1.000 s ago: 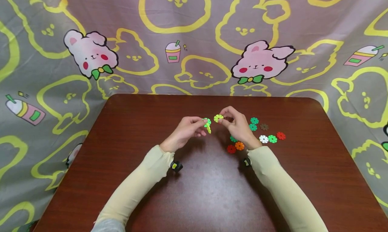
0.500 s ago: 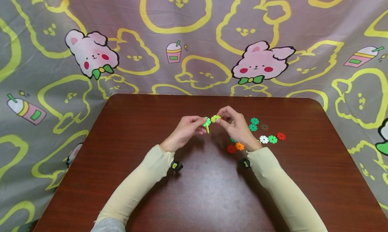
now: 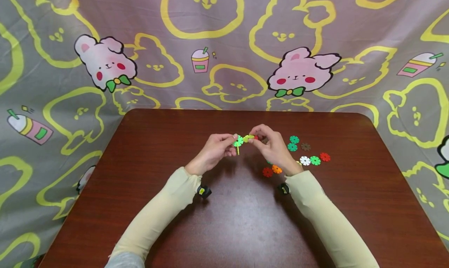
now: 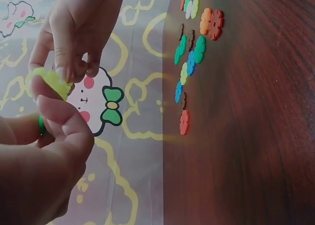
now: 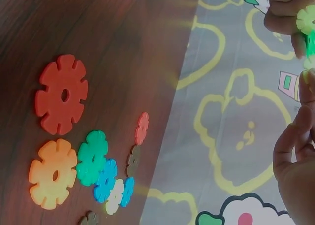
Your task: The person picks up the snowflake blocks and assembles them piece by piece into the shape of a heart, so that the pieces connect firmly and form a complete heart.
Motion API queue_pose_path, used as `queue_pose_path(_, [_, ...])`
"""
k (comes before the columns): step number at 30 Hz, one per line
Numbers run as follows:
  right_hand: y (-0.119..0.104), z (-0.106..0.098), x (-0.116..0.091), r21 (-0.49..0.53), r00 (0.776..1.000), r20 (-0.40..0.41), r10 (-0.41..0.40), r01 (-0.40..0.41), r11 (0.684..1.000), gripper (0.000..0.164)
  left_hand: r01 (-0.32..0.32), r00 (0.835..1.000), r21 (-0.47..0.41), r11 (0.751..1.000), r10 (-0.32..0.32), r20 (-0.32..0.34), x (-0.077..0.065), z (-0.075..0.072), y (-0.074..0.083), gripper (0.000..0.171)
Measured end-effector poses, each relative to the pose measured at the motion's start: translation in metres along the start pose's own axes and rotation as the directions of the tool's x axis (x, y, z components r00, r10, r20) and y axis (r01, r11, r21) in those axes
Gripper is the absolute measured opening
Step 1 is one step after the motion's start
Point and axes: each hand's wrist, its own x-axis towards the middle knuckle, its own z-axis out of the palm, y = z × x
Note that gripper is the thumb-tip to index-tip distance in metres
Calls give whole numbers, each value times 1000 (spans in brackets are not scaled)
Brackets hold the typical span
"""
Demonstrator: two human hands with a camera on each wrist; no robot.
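Note:
In the head view my left hand [image 3: 215,149] pinches a green notched plastic disc [image 3: 239,141] between thumb and fingers. A yellow disc [image 3: 238,149] hangs edge-on from it, slotted into its rim. Facing it, my right hand [image 3: 271,144] pinches another yellow disc [image 3: 247,138], tilted, its edge right at the green one. The left wrist view has this yellow disc [image 4: 60,87] between both hands' fingertips, with a sliver of green [image 4: 41,125] lower down. In the right wrist view the green disc [image 5: 310,44] sits between two yellow ones, partly cut off by the frame edge.
Several loose notched discs lie on the brown table [image 3: 168,143] to the right, including white [image 3: 305,161], orange [image 3: 277,169], brown [image 3: 306,147] and red [image 3: 325,157]. Blue ones [image 5: 105,180] show in the right wrist view. A patterned cloth [image 3: 224,46] hangs behind the table.
The right hand has brought its yellow disc left and slightly down, from apart to meeting the green disc, turning it from face-on to tilted. The left hand has stayed nearly in place; its hanging yellow disc has swung more upright.

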Motion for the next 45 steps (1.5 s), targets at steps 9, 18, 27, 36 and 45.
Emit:
queue_pose_path(9, [-1,2,-2,-64,995,-42,-89,86,994,16,4,1000,9,1000,-4,-8,1,0,0,30])
queue_pose_path(18, [-1,4,-3,-51,990,-71,-123,119,992,16,15,999,-18,1000,-16,-50,-2,3,1,27])
queue_pose_path(27, [2,7,-6,-14,988,-89,-126,125,992,13,42,994,-83,996,-50,-95,-5,9,1,20])
queue_pose_path(36, [4,4,-4,-23,994,-50,-97,96,995,16,94,995,-55,994,-96,-31,-3,5,-2,23])
queue_pose_path(45, [7,2,-2,-36,999,-29,-41,40,999,17,104,994,-82,991,-100,53,-1,2,-1,18])
